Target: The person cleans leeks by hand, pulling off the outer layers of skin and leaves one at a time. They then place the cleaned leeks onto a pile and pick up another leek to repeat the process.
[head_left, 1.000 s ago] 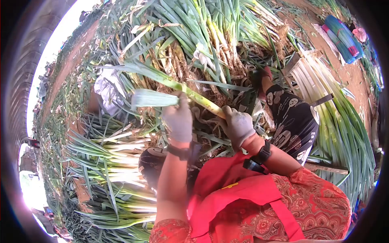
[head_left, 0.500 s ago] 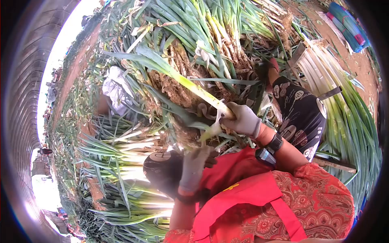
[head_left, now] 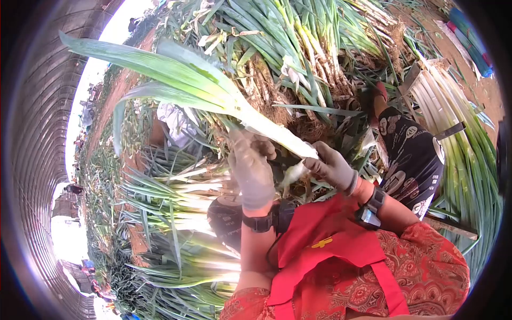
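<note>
Gloved right hand [head_left: 332, 168] grips the white base of a leek [head_left: 272, 128], which slants up to the left in front of the body, green leaves spread. Gloved left hand [head_left: 252, 173], blurred, is just below the stalk; whether it holds anything, I cannot tell. Nearer the body is a red apron [head_left: 333, 232]. Pale stems [head_left: 200, 189] lie beside the left knee [head_left: 223, 221]. Ahead is a rooty heap [head_left: 320, 69], a white bag [head_left: 176, 125] to its left; farther, upper right, a blue roll [head_left: 473, 45].
</note>
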Tool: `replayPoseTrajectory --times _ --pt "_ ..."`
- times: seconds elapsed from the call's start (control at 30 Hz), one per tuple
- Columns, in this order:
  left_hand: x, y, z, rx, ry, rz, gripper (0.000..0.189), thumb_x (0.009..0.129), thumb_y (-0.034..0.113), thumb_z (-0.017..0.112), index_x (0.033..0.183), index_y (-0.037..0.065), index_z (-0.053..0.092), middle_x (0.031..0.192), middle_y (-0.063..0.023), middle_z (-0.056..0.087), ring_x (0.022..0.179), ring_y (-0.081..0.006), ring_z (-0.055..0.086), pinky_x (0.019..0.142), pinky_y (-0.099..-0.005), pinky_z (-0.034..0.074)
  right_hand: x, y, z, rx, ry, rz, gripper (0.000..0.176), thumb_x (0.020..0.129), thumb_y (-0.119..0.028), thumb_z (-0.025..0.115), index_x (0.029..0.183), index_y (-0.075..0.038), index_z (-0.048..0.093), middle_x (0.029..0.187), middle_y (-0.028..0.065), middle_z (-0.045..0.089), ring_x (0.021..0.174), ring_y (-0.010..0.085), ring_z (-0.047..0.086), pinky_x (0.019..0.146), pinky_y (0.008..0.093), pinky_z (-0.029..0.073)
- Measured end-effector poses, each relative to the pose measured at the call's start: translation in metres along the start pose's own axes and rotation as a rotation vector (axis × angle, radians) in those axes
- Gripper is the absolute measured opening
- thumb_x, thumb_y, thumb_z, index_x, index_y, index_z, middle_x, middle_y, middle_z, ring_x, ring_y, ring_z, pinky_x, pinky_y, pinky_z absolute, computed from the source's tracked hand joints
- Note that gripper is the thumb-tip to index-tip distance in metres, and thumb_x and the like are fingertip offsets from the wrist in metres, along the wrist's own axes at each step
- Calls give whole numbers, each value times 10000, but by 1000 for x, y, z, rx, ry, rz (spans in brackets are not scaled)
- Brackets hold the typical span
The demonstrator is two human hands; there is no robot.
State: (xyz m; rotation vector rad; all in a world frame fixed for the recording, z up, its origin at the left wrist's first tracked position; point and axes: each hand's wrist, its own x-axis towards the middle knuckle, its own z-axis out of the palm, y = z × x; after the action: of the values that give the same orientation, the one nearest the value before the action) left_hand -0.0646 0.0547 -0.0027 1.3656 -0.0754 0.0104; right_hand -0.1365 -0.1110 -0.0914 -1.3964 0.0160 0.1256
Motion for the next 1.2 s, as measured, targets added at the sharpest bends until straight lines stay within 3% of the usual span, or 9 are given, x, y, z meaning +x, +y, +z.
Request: replayPoseTrajectory --times 0.03,0.17,0.3,0.53,0.67,1.0,1.07,1.13,1.2 --pt "-1 -1 6 -27 -66 71 618 902 669 470 1048 71 521 780 -44 528 617 -140 467 548 -269 378 1 6 0 -187 105 -140 412 933 -378 644 1082 -6 549 803 69 595 771 82 564 643 282 452" --pt "3 -7 4 -79 -117 80 544 941 606 452 1045 82 549 787 -42 526 615 -137 478 547 -273 382 -6 3 1 -56 97 -142 349 953 -338 621 1055 -13 544 598 24 557 479 98 544 477 261 434" --pt "3 -4 14 -203 -6 -10 371 951 442 511 1020 82 567 746 -27 512 589 -128 468 525 -262 370 -4 12 4 97 21 -148 329 961 -336 610 1045 -26 541 588 -10 537 449 60 519 414 230 381" --pt "4 14 10 93 42 -62 175 928 188 578 842 37 604 656 -12 512 526 -88 455 475 -238 355 -14 6 4 -49 92 -155 307 959 -281 612 1067 -5 533 612 11 552 433 68 496 409 243 389" --pt "11 7 -8 223 -28 -82 180 911 147 602 820 -6 630 614 -8 508 487 -69 436 452 -216 332 -17 -5 7 142 124 -95 258 963 -209 564 1097 3 502 673 39 585 480 86 531 451 248 423" --pt "-22 -60 -1 204 -99 -622 196 912 193 601 952 14 669 632 30 575 463 -19 413 427 -197 334 -22 -2 2 96 192 -176 219 978 -142 439 1134 12 446 793 91 603 645 141 609 588 280 467" --pt "-31 -112 -27 247 -324 -327 191 899 156 622 983 -6 679 699 7 621 512 -37 495 454 -204 371 -23 -11 5 66 207 -183 218 977 -139 436 1133 14 447 802 93 609 666 140 617 600 277 469" --pt "-42 -88 -1 61 -174 -634 159 896 75 635 987 -44 686 749 -21 656 513 -45 539 437 -190 371 -25 -11 6 83 198 -172 220 973 -132 435 1135 17 445 812 103 615 679 165 628 618 293 478" --pt "-40 -104 -6 218 -255 -536 201 890 61 634 1066 -27 672 828 -43 669 551 -65 542 455 -205 400 -26 -8 6 64 203 -193 222 968 -123 435 1139 19 446 816 113 621 684 197 636 632 313 486"
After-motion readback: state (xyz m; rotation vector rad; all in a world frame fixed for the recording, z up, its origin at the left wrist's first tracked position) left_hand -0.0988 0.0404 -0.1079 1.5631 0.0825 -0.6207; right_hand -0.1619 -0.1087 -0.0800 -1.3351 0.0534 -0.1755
